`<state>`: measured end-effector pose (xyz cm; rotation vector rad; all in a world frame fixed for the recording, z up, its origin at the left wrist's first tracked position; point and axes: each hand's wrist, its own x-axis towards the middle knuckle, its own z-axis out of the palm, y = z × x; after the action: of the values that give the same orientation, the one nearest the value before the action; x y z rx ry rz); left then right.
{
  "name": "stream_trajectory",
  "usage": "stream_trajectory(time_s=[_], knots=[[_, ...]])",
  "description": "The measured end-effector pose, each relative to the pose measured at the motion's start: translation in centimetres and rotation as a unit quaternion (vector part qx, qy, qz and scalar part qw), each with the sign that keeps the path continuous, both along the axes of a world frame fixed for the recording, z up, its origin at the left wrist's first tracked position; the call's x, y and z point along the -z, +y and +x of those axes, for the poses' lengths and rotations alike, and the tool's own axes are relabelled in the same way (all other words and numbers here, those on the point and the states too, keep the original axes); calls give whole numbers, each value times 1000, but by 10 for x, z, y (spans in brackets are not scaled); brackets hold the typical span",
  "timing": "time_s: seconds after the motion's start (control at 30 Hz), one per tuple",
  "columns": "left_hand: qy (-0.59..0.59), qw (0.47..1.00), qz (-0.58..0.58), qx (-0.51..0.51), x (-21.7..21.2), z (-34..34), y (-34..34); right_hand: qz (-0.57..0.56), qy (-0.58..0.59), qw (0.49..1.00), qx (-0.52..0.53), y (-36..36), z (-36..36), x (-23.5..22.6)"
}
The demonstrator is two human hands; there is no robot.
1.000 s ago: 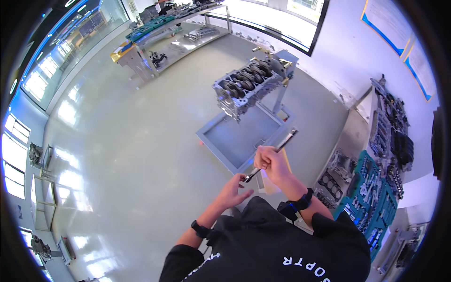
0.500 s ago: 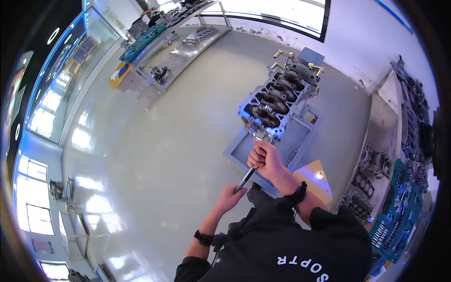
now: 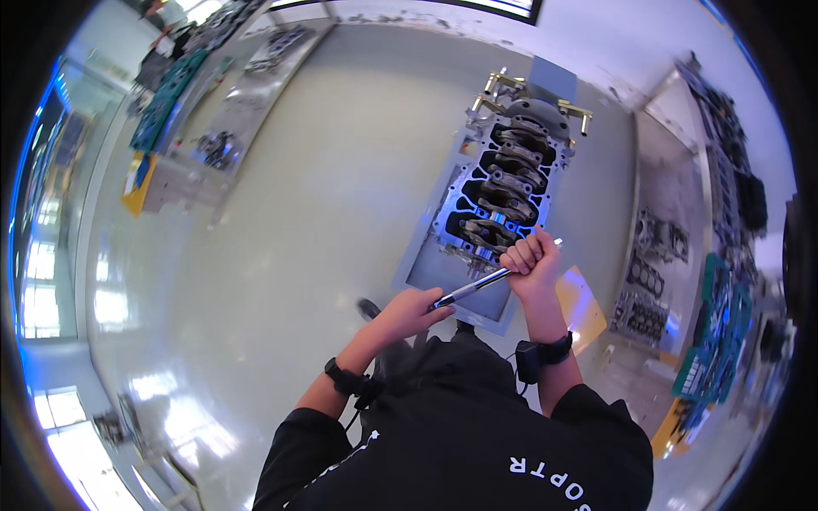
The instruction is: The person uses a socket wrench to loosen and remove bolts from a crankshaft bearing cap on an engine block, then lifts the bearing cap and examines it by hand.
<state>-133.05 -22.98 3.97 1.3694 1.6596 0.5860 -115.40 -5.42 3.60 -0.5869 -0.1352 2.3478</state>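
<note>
I observe the right hand (image 3: 530, 260) closed in a fist around the upper part of a long metal wrench (image 3: 486, 279), which slants from lower left to upper right. The left hand (image 3: 411, 310) grips the tool's dark lower end with fingers curled. The wrench sits just at the near end of an open engine block (image 3: 503, 192), mounted on a grey stand (image 3: 447, 285). Workbenches (image 3: 213, 102) stand well apart, at upper left.
</note>
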Motion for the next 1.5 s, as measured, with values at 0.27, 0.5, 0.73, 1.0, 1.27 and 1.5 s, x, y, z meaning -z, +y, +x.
stream_trajectory(time_s=[0.27, 0.5, 0.73, 1.0, 1.27, 1.5], knots=[[-31, 978, 46, 200, 61, -246, 83, 14, -52, 964, 261, -6, -186, 28], [46, 972, 16, 229, 70, -517, 70, 49, -144, 792, 591, -22, -267, -2], [-52, 992, -105, 51, 113, -699, 38, -10, -188, 591, 784, -11, -219, -38], [-117, 964, -171, 168, 104, -684, 205, -62, -168, 559, 809, 138, -218, 72], [-99, 948, -138, 269, 94, -576, 480, -58, -112, 495, 859, 180, -184, 59], [9, 858, -38, 512, 65, -362, 646, -68, -150, 476, 864, 246, -192, 62]])
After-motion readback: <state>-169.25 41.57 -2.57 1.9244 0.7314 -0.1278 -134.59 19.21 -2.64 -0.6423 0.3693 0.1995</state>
